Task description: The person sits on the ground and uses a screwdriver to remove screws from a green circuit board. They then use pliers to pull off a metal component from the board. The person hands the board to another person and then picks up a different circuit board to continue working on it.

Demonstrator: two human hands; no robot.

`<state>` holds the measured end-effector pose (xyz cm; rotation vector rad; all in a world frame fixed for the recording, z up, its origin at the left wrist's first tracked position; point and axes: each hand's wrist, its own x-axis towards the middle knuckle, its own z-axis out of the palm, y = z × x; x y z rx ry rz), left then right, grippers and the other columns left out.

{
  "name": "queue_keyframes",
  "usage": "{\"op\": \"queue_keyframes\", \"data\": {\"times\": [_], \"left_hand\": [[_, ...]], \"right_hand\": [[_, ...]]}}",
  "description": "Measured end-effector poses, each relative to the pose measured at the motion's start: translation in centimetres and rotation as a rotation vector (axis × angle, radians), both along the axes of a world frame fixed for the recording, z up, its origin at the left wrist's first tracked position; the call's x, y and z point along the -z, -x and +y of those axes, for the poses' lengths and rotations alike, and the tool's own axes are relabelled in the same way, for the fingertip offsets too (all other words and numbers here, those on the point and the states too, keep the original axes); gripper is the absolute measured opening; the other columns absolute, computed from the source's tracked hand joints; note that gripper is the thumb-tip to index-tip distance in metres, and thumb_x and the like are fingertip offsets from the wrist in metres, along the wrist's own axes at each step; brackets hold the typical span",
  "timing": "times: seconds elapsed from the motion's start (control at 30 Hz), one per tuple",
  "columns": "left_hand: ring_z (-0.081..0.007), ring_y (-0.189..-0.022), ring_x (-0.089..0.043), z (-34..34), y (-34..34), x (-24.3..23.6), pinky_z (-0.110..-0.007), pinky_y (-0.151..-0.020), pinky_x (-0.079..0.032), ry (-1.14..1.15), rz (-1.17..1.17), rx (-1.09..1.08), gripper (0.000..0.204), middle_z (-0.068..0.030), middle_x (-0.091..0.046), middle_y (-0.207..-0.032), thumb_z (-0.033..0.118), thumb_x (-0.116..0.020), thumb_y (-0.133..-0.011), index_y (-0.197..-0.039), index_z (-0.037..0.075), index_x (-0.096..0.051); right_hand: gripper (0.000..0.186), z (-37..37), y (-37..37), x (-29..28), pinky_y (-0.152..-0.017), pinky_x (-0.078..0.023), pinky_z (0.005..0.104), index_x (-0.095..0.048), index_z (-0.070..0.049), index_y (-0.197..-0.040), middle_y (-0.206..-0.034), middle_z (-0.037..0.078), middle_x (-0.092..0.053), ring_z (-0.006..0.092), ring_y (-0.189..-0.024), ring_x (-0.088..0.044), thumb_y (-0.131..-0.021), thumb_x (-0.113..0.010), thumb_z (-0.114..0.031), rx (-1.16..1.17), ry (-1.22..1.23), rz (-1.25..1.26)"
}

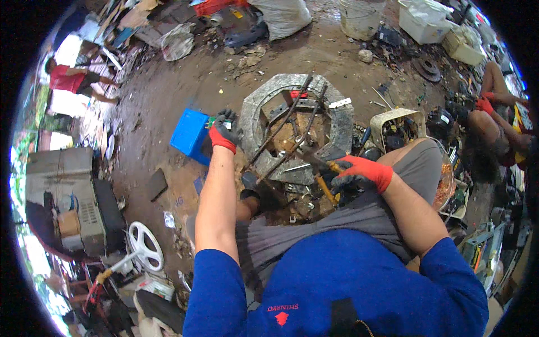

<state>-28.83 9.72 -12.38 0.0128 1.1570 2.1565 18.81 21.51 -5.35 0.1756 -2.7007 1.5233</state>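
My left hand, in a red and dark grey glove, is closed on a small green piece, perhaps a circuit board, at the right rim of a blue plastic bin. My right hand, gloved the same way, grips a hammer by its wooden handle; its dark head points toward the ring. Before me lies a grey octagonal ring with two rusty bars across it. Below my right hand is a yellow-handled tool. Small metal scraps lie about the ring's near side.
A cream container of dark parts stands right of the ring. Another person sits at the far right; one in red is far left. A white steering wheel and a grey metal case lie left. White sacks and buckets line the back.
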Motion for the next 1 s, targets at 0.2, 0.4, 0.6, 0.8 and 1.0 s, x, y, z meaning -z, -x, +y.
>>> {"op": "queue_keyframes", "data": {"times": [0.2,0.4,0.6,0.8,1.0], "left_hand": [[-0.0294,-0.1,-0.063,4.0,0.8,3.8,-0.043,-0.096,-0.051,-0.01,0.185,-0.139,0.028,-0.0122,-0.064,-0.11,-0.008,-0.051,-0.086,-0.111,0.002,-0.06],[-0.0205,-0.098,-0.066,6.3,-4.0,1.8,-0.033,-0.089,-0.053,0.494,0.637,-0.08,0.024,-0.0096,-0.069,-0.11,-0.002,-0.061,-0.086,-0.11,-0.002,-0.065],[-0.0231,-0.102,-0.066,5.3,-4.4,2.7,-0.035,-0.09,-0.05,0.815,1.092,0.056,0.034,-0.0143,-0.07,-0.114,0.011,-0.062,-0.09,-0.121,-0.003,-0.062],[-0.0238,-0.105,-0.065,5.9,-5.7,2.0,-0.036,-0.092,-0.049,0.793,1.208,0.201,0.039,-0.0157,-0.069,-0.115,0.015,-0.065,-0.09,-0.125,-0.001,-0.06],[-0.0191,-0.103,-0.064,4.7,-1.1,3.8,-0.032,-0.09,-0.05,0.7,0.863,0.308,0.034,-0.0089,-0.069,-0.113,0.013,-0.065,-0.09,-0.121,-0.001,-0.063]], "right_hand": [[0.063,-0.9,0.9,-0.8,-0.104,-0.041,0.0385,-0.054,-0.004,-0.137,-0.134,0.022,-0.056,0.0322,-0.124,-0.053,-0.085,-0.072,-0.034,0.305,0.493,-0.533],[0.068,-0.4,0.4,0.0,-0.105,-0.04,0.0381,-0.051,-0.004,-0.14,-0.133,0.021,-0.056,0.032,-0.125,-0.052,-0.085,-0.072,-0.037,0.3,0.468,-0.466],[0.063,-1.0,1.0,-0.2,-0.102,-0.043,0.0335,-0.052,-0.003,-0.138,-0.132,0.016,-0.058,0.0241,-0.122,-0.054,-0.085,-0.076,-0.026,0.3,0.486,-0.518],[0.061,-1.0,0.5,-0.8,-0.102,-0.043,0.0335,-0.053,-0.004,-0.138,-0.132,0.017,-0.058,0.0236,-0.122,-0.055,-0.086,-0.076,-0.026,0.31,0.547,-0.479],[0.064,-0.9,1.0,-1.6,-0.103,-0.042,0.0361,-0.052,-0.006,-0.139,-0.133,0.02,-0.057,0.0286,-0.123,-0.054,-0.086,-0.074,-0.035,0.285,0.453,-0.487]]}}
